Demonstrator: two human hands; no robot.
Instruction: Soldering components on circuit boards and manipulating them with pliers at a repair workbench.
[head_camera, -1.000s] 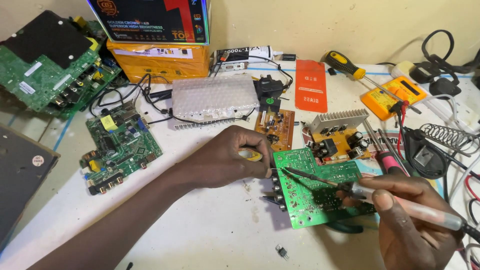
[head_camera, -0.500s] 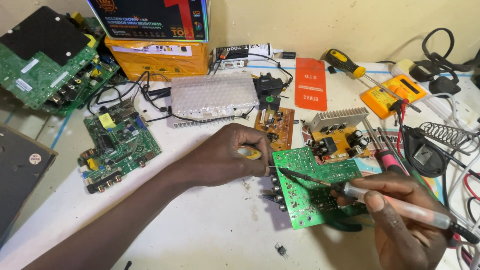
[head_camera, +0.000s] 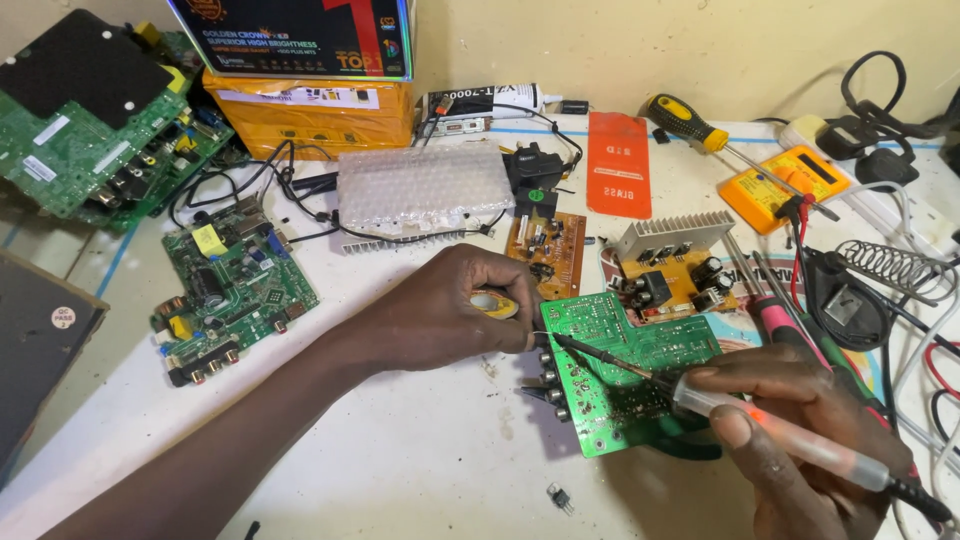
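White workbench, crowded with circuit boards and tools; both hands at a green circuit board.

Head view: right hand has its fingers pinched around a soldering iron, whose tip rests on the board just ahead of those fingertips. Left hand has its fingers curled together, pinching a yellow solder reel and touching the board's left edge. Beyond the left fingers lies a brown circuit board; beyond the right fingers, an amplifier board with heatsink. An orange multimeter sits well apart.

Circuit board on table between both hands, heatsink board behind it, multimeter far right, boxes behind.
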